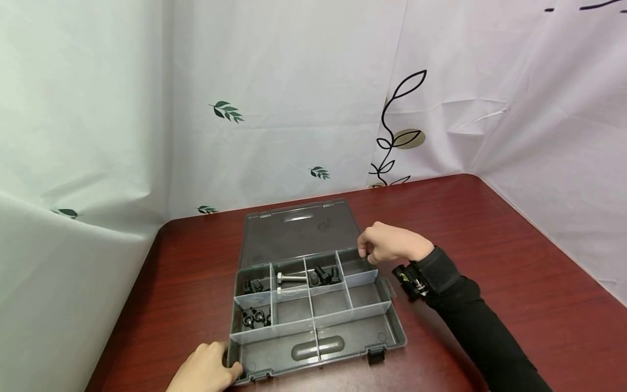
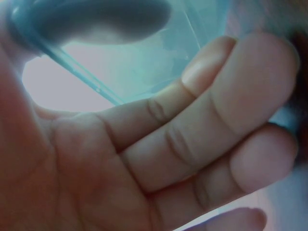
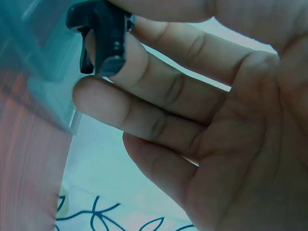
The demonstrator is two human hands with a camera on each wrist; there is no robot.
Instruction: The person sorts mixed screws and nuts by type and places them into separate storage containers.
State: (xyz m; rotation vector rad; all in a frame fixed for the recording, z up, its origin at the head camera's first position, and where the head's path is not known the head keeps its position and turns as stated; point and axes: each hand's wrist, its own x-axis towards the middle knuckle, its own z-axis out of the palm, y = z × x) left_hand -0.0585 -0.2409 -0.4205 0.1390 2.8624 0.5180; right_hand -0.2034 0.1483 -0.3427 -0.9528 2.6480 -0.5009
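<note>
A clear grey organizer box [image 1: 266, 354] lies with its lid swung back on the table. My left hand [image 1: 206, 367] holds its front left corner, thumb at the front wall and fingers along the left side. Over the back right compartment, my right hand [image 1: 389, 242] pinches a small black U-shaped piece [image 3: 110, 43], seen only in the right wrist view. Silver hex bolts [image 1: 293, 278] and black bolts [image 1: 323, 276] lie in the back middle compartments. Black ring-ended pieces [image 1: 257, 314] sit in a left compartment, behind them a few dark pieces [image 1: 253, 286].
The flat lid [image 1: 294, 234] reaches toward the back edge of the dark red table [image 1: 196, 261]. A black latch [image 1: 375, 355] sticks out at the box front. Patterned white cloth [image 1: 294, 109] hangs behind and along both sides.
</note>
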